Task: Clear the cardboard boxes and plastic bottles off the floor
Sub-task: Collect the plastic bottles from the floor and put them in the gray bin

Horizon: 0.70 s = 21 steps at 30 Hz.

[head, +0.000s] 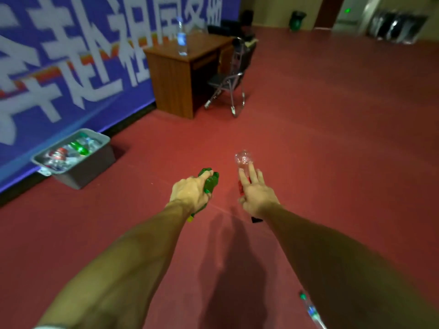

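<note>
My left hand (190,194) grips a crumpled green plastic bottle (210,181) with a yellow cap, held above the red floor. My right hand (257,194) holds a clear plastic bottle (243,159) with a red label; two fingers lie straight along it and the others curl under. A grey bin (99,160) with several bottles inside stands by the blue banner wall at the left. Another bottle (312,311) lies on the floor by my right arm at the bottom edge.
A wooden desk (175,84) with an upright water bottle (182,40) stands against the banner, a folding chair (228,84) beside it. A green trash can (297,20) stands at the far wall. Open red floor stretches to the right.
</note>
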Motion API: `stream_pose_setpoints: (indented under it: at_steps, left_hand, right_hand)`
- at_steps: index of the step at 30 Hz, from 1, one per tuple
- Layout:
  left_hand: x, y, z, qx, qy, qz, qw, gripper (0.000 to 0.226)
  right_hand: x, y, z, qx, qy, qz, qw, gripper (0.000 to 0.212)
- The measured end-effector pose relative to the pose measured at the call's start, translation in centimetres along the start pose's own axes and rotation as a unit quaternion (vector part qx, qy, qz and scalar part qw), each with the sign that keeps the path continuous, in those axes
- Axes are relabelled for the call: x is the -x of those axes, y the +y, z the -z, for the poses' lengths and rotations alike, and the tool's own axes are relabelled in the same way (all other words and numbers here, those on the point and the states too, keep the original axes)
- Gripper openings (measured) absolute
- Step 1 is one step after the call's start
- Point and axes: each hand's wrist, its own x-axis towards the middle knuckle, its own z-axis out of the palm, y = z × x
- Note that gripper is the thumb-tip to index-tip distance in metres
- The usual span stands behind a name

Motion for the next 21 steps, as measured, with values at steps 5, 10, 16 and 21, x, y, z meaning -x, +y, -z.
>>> stream_pose_setpoints:
  at_steps: [5, 10, 16, 21]
  left_hand:
    - [-4.5, -6.0, 4.4, -0.008, 0.032, 0.03, 0.999, 0.063]
    - [-11.9, -12.1, 7.9, -0.021, 0.072, 0.071, 0.995, 0.067]
    - [-21.1, -19.0, 11.5, -0.031, 0.096, 0.131, 0.986, 0.067]
    - [-25.6, -25.7, 14.4, -0.039, 0.099, 0.172, 0.979, 0.067]
  right_hand:
    - [-7.7, -6.0, 2.9, 0.007, 0.014, 0.05, 0.999, 0.083]
    - [-18.5, -10.4, 5.3, 0.002, 0.026, 0.111, 0.994, 0.084]
    - [-32.4, -13.6, 8.8, 0.03, 0.0, 0.171, 0.985, 0.079]
    - [-42.0, -20.4, 10.1, 0.047, -0.027, 0.24, 0.969, 0.076]
